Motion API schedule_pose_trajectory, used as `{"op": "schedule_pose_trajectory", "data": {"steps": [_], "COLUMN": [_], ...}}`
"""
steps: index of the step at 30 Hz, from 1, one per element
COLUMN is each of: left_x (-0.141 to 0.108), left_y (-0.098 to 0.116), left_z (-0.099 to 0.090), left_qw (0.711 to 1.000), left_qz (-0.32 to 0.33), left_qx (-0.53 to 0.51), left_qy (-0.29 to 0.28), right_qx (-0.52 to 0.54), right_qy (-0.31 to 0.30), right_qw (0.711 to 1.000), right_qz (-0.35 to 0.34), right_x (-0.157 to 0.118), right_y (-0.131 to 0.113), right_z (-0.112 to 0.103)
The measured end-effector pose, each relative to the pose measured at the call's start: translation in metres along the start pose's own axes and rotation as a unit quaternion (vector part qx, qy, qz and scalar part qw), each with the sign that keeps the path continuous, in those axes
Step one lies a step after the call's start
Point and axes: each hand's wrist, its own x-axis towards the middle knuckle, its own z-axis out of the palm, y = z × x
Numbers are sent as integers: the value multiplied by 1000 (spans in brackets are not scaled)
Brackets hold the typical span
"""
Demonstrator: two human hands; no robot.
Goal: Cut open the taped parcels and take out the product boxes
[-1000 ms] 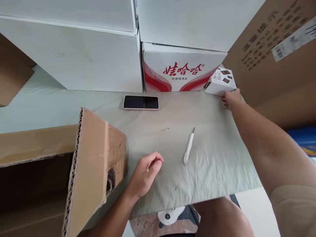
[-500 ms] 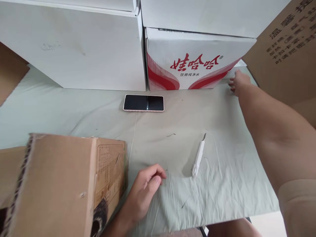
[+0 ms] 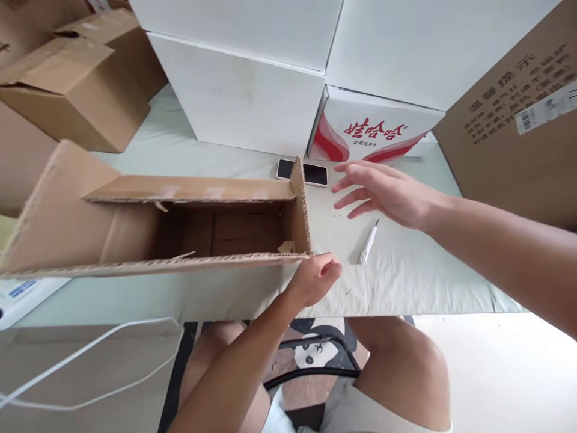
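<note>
An open cardboard box [image 3: 135,231] lies across the left of the table, its opening towards me and its flaps raised. My left hand [image 3: 315,279] is curled into a fist at the near right corner of the box, with nothing visible in it. Whether it presses on the cardboard I cannot tell. To the right, my right hand [image 3: 376,189] hovers above the cloth with fingers spread, holding nothing. Below it lies a white utility knife [image 3: 368,242], blade out and pointing away from me. Behind the box flap, a phone [image 3: 315,175] is partly hidden.
White boxes [image 3: 238,90] are stacked along the back, above and beside a red-and-white printed carton [image 3: 374,135]. A large brown carton [image 3: 509,132] stands at the right. More cardboard boxes [image 3: 94,102] sit at the back left. A white cable [image 3: 90,349] hangs at the lower left.
My right hand has come back from beside the printed carton towards the middle, fingers spread. My left hand has closed into a fist. The view has shifted, showing more of the open box.
</note>
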Motion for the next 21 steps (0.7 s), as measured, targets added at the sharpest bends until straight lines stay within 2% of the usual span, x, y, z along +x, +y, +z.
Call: {"op": "schedule_pose_trajectory", "data": {"steps": [3,5,7,11,16,19,21], "left_x": [-6,-9,-12,-17,-19,-20,-20], "left_y": [-3,-6,-8,-8,-3,-1,1], "left_z": [-1,-3,-5,-9,-10,-7,-5], "left_qw": [999,998,997,997,995,989,981], "left_qz": [36,49,59,60,49,22,16], "left_qx": [16,31,41,53,86,117,157], "left_qy": [-9,-11,-12,-17,-29,-91,-117], "right_qx": [-29,-28,0,94,220,227,178], "right_qy": [-102,-139,-139,-107,-58,35,155], "right_qw": [993,985,981,972,962,965,965], "right_qz": [58,96,133,186,149,130,112], "right_x": [-13,-14,-13,-18,-40,-68,-95], "right_y": [-25,-29,-27,-12,15,36,54], "right_z": [48,64,69,67,63,43,18]}}
